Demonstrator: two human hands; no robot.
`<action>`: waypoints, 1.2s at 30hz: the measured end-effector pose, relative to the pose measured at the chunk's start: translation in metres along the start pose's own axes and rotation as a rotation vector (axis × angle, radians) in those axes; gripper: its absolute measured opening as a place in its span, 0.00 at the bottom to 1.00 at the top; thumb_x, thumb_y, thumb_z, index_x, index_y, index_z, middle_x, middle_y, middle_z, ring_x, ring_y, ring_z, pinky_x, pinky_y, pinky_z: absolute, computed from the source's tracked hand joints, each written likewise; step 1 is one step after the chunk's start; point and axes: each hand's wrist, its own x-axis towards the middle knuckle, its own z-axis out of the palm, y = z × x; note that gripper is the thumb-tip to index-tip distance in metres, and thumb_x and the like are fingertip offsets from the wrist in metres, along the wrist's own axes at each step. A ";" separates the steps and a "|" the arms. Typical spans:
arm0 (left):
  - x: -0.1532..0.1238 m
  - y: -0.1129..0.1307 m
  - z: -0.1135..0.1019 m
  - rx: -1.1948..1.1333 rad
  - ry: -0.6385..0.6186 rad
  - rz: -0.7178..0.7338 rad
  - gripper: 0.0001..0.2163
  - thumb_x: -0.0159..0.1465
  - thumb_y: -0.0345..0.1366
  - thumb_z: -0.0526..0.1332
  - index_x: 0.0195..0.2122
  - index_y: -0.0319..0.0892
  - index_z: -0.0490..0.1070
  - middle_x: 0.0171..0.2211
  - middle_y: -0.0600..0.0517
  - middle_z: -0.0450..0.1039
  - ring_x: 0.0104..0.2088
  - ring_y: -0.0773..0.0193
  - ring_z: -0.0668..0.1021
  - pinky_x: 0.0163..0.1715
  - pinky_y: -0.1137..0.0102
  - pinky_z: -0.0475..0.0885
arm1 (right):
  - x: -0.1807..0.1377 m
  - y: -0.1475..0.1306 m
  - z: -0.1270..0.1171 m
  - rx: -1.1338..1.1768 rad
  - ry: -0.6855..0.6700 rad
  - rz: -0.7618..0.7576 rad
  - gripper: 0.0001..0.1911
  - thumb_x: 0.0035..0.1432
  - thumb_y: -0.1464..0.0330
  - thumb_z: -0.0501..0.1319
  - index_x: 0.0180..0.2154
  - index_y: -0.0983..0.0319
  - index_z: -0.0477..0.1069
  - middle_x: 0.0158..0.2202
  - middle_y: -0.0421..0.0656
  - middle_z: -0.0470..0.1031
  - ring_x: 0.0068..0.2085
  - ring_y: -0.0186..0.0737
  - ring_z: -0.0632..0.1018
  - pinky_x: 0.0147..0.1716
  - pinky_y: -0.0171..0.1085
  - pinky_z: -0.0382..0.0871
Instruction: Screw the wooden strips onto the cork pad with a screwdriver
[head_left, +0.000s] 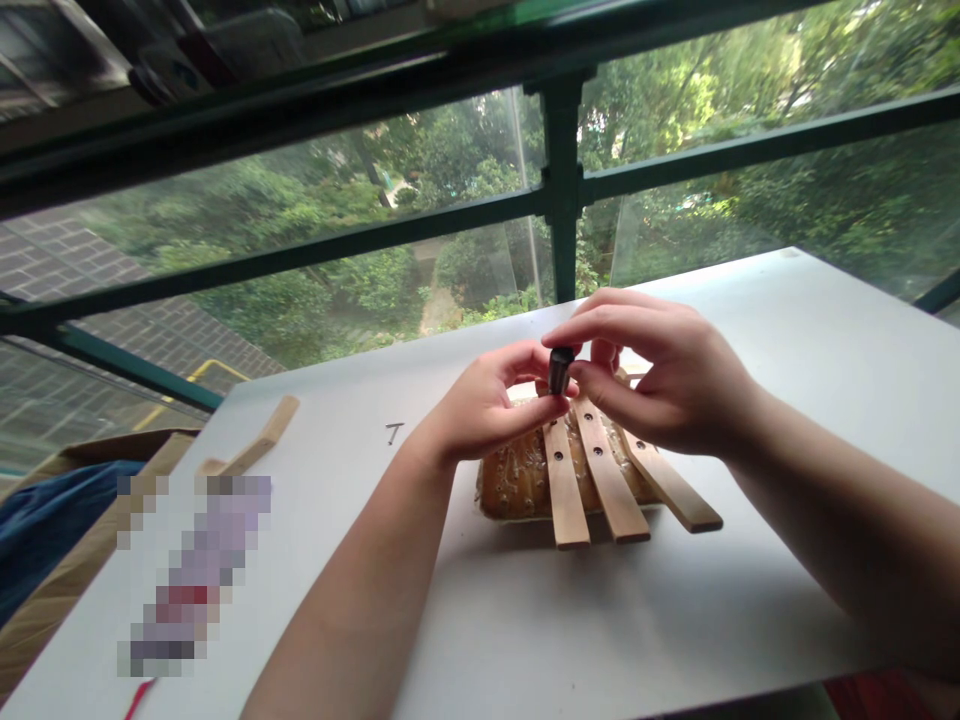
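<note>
A small dark tapered piece (559,371), wider at its top, is held upright between the fingertips of both hands. My left hand (504,398) pinches it from the left, with the thumb at its lower end. From the right, my right hand (664,365) closes its thumb and index finger around the upper part. Just below the hands is a brown rounded block (514,475) with a shiny, pitted surface. Three light wooden slats lie over it, the middle slat (609,480) among them, with dark round screw heads or holes. The hands hide the far end of the block.
On the white table (480,610), a bent wooden piece (259,440) lies at the left. Two small metal screws (393,432) lie left of the block. A pixelated item (199,580) is near the left edge. Beyond the table stand green-framed windows (562,190); a cardboard box (97,535) sits at left.
</note>
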 end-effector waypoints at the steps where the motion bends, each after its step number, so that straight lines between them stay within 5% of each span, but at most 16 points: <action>1: 0.000 0.000 0.000 0.001 -0.002 0.000 0.13 0.62 0.37 0.66 0.45 0.39 0.70 0.43 0.48 0.73 0.44 0.61 0.78 0.50 0.65 0.74 | 0.000 0.000 0.000 -0.001 0.001 0.002 0.11 0.55 0.77 0.61 0.40 0.64 0.75 0.37 0.43 0.74 0.29 0.32 0.72 0.31 0.36 0.71; 24: 0.000 0.005 0.000 0.047 -0.013 -0.005 0.12 0.59 0.36 0.68 0.41 0.39 0.69 0.39 0.49 0.73 0.42 0.62 0.76 0.46 0.67 0.73 | 0.001 0.001 0.001 0.012 -0.001 0.025 0.06 0.55 0.72 0.64 0.36 0.60 0.70 0.34 0.41 0.71 0.28 0.33 0.70 0.29 0.37 0.68; 36: -0.001 0.004 -0.001 0.079 -0.012 0.032 0.11 0.61 0.35 0.64 0.45 0.40 0.72 0.43 0.48 0.75 0.48 0.57 0.77 0.54 0.61 0.72 | 0.001 0.000 0.000 0.044 -0.050 0.011 0.12 0.52 0.78 0.61 0.40 0.62 0.73 0.37 0.44 0.72 0.30 0.34 0.71 0.30 0.36 0.70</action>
